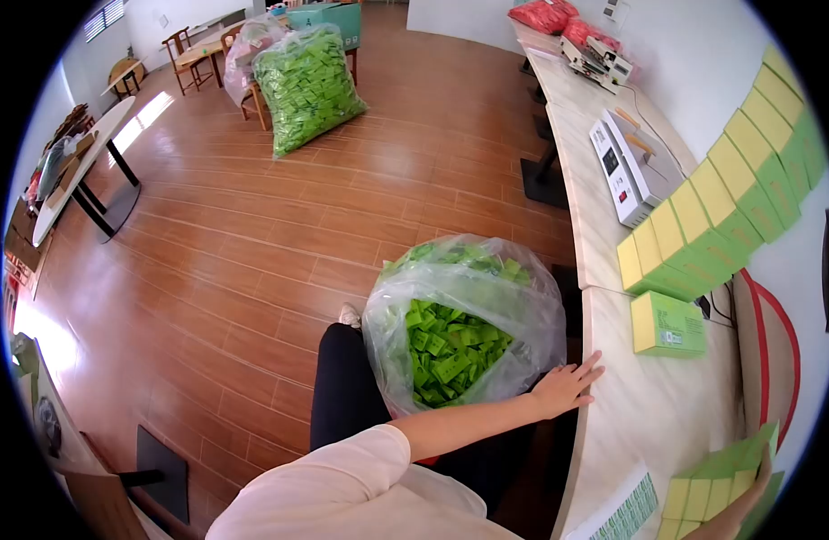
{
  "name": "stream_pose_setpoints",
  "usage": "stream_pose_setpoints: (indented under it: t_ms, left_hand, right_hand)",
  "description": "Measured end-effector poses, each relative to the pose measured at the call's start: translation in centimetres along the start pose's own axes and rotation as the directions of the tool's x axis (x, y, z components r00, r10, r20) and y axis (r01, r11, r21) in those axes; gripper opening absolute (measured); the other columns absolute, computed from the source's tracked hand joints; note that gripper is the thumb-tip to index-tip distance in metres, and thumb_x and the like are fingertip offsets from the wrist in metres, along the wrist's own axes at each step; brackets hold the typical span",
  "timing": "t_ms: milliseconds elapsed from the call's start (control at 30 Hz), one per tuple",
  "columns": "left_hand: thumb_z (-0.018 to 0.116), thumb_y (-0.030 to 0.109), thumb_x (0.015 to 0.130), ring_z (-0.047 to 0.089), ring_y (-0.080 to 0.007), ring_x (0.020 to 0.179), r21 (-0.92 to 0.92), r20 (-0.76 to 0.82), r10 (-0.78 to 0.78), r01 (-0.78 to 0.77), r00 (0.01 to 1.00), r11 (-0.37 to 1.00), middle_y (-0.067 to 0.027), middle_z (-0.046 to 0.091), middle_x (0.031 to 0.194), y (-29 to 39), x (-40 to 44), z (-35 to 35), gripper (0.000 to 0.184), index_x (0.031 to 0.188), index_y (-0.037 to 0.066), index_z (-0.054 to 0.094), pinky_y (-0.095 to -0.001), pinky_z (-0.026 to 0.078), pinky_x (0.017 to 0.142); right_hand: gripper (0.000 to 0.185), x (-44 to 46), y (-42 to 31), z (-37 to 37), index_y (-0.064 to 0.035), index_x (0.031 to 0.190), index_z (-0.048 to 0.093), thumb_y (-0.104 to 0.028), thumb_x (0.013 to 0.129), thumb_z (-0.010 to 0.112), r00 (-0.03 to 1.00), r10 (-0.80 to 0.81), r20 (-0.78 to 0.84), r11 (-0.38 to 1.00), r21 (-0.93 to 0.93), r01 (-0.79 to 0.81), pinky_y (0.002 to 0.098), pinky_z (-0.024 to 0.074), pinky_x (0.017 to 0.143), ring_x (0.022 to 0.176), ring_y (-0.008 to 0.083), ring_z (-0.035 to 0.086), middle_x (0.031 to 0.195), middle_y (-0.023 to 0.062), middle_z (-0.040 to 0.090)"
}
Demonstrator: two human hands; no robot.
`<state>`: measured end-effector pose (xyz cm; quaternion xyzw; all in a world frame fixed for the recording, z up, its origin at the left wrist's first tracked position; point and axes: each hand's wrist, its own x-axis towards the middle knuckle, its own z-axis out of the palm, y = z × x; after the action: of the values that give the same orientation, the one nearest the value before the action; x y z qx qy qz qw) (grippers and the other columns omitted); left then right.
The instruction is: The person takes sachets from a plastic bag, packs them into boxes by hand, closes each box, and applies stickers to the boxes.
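Observation:
My left hand reaches across to the front edge of the long pale table, fingers spread, holding nothing. Just left of it, a clear plastic bag full of green packets stands open by my legs. At the bottom right, my right hand is partly in view against the side of an open green carton, seemingly gripping it; its fingertips are hidden. Small yellow-green boxes sit inside that carton. A single green and yellow box lies on the table between the hands.
Yellow-green boxes form a long row along the wall side of the table. A white machine stands behind them. A printed sheet lies near the front. Another full bag rests on the floor farther back.

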<state>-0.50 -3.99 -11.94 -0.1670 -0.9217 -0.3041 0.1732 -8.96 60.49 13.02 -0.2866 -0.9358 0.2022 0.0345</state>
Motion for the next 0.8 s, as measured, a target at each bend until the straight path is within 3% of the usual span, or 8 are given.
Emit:
stream_pose_setpoints:
  t_ms: [200, 267, 367, 433, 500, 667, 767, 800]
  left_hand:
    - [0.057, 0.038, 0.088, 0.062, -0.0329, 0.095, -0.141, 0.046, -0.058, 0.064, 0.997, 0.988, -0.0126, 0.021, 0.154, -0.2, 0.3, 0.4, 0.063, 0.141, 0.01, 0.037, -0.0407, 0.052, 0.08]
    - [0.059, 0.034, 0.086, 0.062, -0.0336, 0.096, -0.245, 0.05, -0.068, 0.078, 0.996, 0.966, -0.0124, 0.025, 0.152, -0.3, 0.2, -0.2, 0.061, 0.139, 0.01, 0.039, -0.0425, 0.052, 0.079]
    - [0.057, 0.022, 0.087, 0.058, -0.0338, 0.109, -0.515, 0.042, -0.1, 0.107, 0.994, 0.85, -0.0137, 0.035, 0.147, -1.1, 0.2, -0.7, 0.043, 0.128, 0.01, 0.051, -0.042, 0.051, 0.084]
    - [0.055, 0.019, 0.091, 0.061, -0.0269, 0.101, -0.671, -0.073, -0.151, 0.063, 0.986, 0.739, -0.0121, 0.053, 0.129, -1.7, -0.1, -1.0, 0.034, 0.124, 0.01, 0.053, -0.034, 0.049, 0.087]
    - [0.055, 0.019, 0.093, 0.061, -0.024, 0.098, -0.698, 0.07, -0.268, 0.239, 0.961, 0.675, -0.0128, 0.059, 0.118, -1.4, -0.6, -4.6, 0.032, 0.124, 0.008, 0.053, -0.0324, 0.048, 0.088]
    - [0.052, 0.023, 0.097, 0.057, -0.0241, 0.107, -0.831, -0.108, -0.373, 0.122, 0.921, 0.543, -0.014, 0.059, 0.113, -1.0, -2.3, -7.1, 0.035, 0.124, 0.001, 0.051, -0.0354, 0.044, 0.095]
    - [0.052, 0.029, 0.095, 0.052, -0.0285, 0.11, -0.81, -0.096, -0.349, 0.131, 0.932, 0.572, -0.0159, 0.054, 0.115, -0.1, -2.6, -6.8, 0.039, 0.121, 0.001, 0.051, -0.0379, 0.041, 0.096]
    - [0.053, 0.03, 0.094, 0.051, -0.0314, 0.11, -0.697, -0.211, -0.3, 0.072, 0.93, 0.713, -0.0169, 0.052, 0.114, -0.4, -2.6, -5.5, 0.039, 0.12, 0.001, 0.05, -0.0393, 0.04, 0.096]
  right_hand:
    - [0.087, 0.9, -2.2, -2.2, 0.0004, 0.134, 0.047, -0.062, 0.075, 0.065, 0.986, -0.164, 0.0, 0.986, -0.031, 0.164, 0.0401, 0.0335, 0.107, 0.125, 0.0344, 0.046, 0.135, 0.0238, 0.049]
    - [0.087, -3.9, -7.5, 0.5, 0.0012, 0.132, 0.049, -0.054, 0.07, 0.074, 0.899, -0.32, -0.299, 0.912, -0.354, 0.207, 0.0424, 0.038, 0.102, 0.118, 0.0362, 0.051, 0.129, 0.0247, 0.053]
    - [0.093, -15.3, -14.7, 7.2, -0.0019, 0.139, 0.041, -0.054, 0.069, 0.074, 0.808, -0.504, -0.305, 0.766, -0.59, 0.255, 0.0448, 0.0389, 0.101, 0.117, 0.0336, 0.053, 0.125, 0.0204, 0.057]
    - [0.091, -22.7, -18.3, 11.6, -0.0051, 0.139, 0.041, -0.045, 0.065, 0.077, 0.792, -0.571, -0.215, 0.796, -0.38, 0.471, 0.0456, 0.0386, 0.099, 0.117, 0.034, 0.053, 0.132, 0.02, 0.051]
    - [0.094, -28.5, -19.3, 15.7, -0.0056, 0.14, 0.039, -0.043, 0.062, 0.076, 0.616, -0.754, -0.226, 0.651, -0.375, 0.66, 0.049, 0.0331, 0.103, 0.123, 0.0371, 0.045, 0.137, 0.0223, 0.045]
    - [0.099, -37.3, -21.8, 20.2, -0.0075, 0.144, 0.033, -0.043, 0.061, 0.075, 0.59, -0.807, 0.015, 0.59, -0.032, 0.807, 0.0503, 0.0268, 0.106, 0.132, 0.0399, 0.032, 0.146, 0.023, 0.032]
    - [0.103, -36.0, -20.4, 23.3, -0.0075, 0.145, 0.031, -0.05, 0.062, 0.075, 0.464, -0.87, 0.168, 0.47, -0.007, 0.883, 0.0489, 0.0289, 0.105, 0.136, 0.0391, 0.024, 0.149, 0.0211, 0.025]
    - [0.093, -34.9, -20.2, 23.8, -0.0059, 0.143, 0.033, -0.05, 0.07, 0.07, 0.41, -0.896, 0.17, 0.429, 0.097, 0.898, 0.0479, 0.0319, 0.103, 0.133, 0.0375, 0.029, 0.146, 0.0214, 0.031]
